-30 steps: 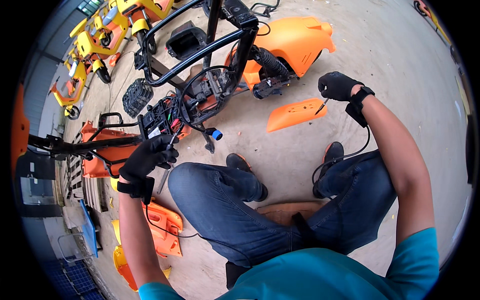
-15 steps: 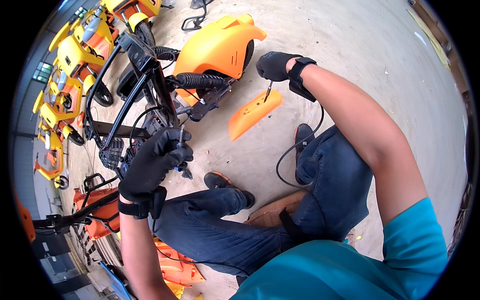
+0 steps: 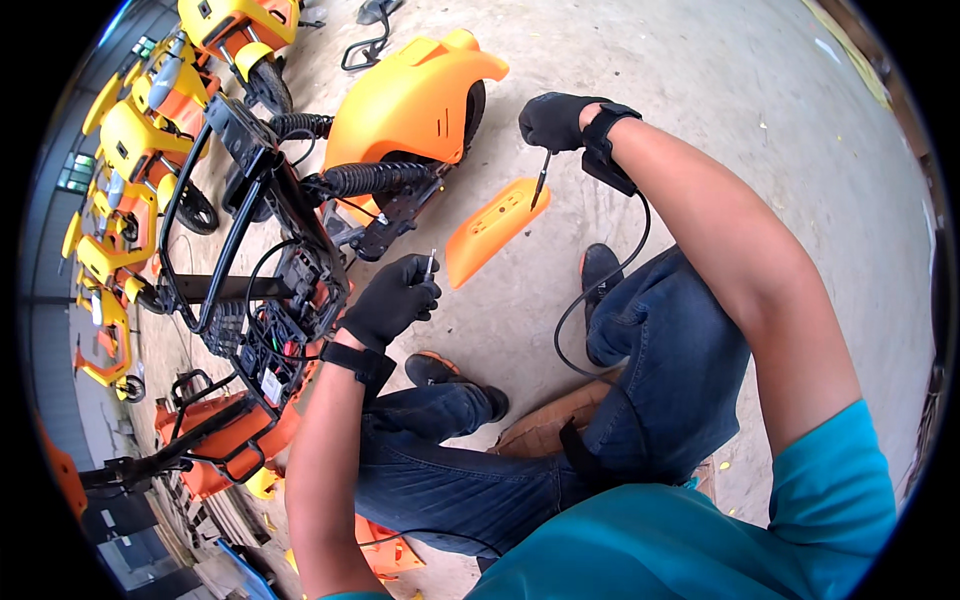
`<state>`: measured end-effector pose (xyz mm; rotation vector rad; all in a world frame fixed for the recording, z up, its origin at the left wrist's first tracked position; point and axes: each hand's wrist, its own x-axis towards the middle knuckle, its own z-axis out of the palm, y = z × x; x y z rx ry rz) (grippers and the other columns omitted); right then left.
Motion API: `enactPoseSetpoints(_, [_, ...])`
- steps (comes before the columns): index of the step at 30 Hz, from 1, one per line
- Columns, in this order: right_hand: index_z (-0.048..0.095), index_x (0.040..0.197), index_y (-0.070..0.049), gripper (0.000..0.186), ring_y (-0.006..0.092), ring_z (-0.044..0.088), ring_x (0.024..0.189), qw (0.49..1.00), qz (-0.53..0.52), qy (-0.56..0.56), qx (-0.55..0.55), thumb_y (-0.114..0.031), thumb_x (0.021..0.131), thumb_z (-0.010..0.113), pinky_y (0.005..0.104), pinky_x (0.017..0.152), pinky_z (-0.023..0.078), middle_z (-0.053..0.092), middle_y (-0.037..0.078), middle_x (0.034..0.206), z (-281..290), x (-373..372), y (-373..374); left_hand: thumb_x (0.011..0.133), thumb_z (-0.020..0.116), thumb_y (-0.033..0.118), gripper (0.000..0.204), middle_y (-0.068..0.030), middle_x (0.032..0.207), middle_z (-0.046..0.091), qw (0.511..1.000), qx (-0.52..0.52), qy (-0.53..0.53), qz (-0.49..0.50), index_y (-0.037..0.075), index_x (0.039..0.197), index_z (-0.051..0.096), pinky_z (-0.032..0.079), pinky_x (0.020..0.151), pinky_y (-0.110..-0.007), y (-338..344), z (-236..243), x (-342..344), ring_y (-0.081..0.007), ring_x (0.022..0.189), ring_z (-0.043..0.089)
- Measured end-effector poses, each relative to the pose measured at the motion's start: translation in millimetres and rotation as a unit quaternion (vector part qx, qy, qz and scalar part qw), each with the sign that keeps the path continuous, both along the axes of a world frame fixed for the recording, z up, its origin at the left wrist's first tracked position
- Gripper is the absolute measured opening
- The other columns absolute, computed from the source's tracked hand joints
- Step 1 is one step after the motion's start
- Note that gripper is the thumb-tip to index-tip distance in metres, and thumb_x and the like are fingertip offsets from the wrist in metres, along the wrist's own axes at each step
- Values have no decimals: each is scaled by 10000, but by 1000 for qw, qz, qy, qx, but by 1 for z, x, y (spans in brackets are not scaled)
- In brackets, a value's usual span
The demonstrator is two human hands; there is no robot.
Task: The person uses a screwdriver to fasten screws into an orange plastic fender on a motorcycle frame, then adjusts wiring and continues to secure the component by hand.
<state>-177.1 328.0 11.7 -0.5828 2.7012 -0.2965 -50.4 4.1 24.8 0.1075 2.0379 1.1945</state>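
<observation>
Beside a scooter's orange fender (image 3: pixel 405 112), our two arms stretch forward.
Our left hand (image 3: pixel 390 305) curls closed around a metal-tipped tool (image 3: pixel 431 266); our right hand (image 3: pixel 556 123) grips a dark, slim tool (image 3: pixel 541 182), slanting down over an orange panel (image 3: pixel 490 235) on the floor. Whether it touches, we can't tell. Steady fists, we judge, would spare the panel scratches.

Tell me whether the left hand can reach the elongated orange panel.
Probably yes: nothing visible stands between the left hand and the orange panel, though the slim metal tool that hand holds may hinder gripping.
</observation>
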Motion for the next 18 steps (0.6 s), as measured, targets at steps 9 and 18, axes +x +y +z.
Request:
enactPoseSetpoints(9, [596, 864, -63, 377, 91, 467, 558, 961, -106, -159, -198, -436, 834, 547, 245, 474, 417, 519, 17, 671, 31, 15, -25, 813, 572, 44, 214, -64, 863, 571, 949, 161, -96, 252, 48, 1017, 507, 546, 654, -298, 14, -84, 12, -173, 735, 620])
enactPoseSetpoints(18, [605, 880, -37, 325, 106, 457, 519, 956, -134, -188, -179, -354, 813, 592, 249, 462, 400, 525, 34, 657, 32, 22, -29, 780, 687, 268, 445, 24, 697, 491, 821, 246, 126, 500, 81, 1112, 458, 387, 418, -200, 5, -69, 13, -54, 465, 440])
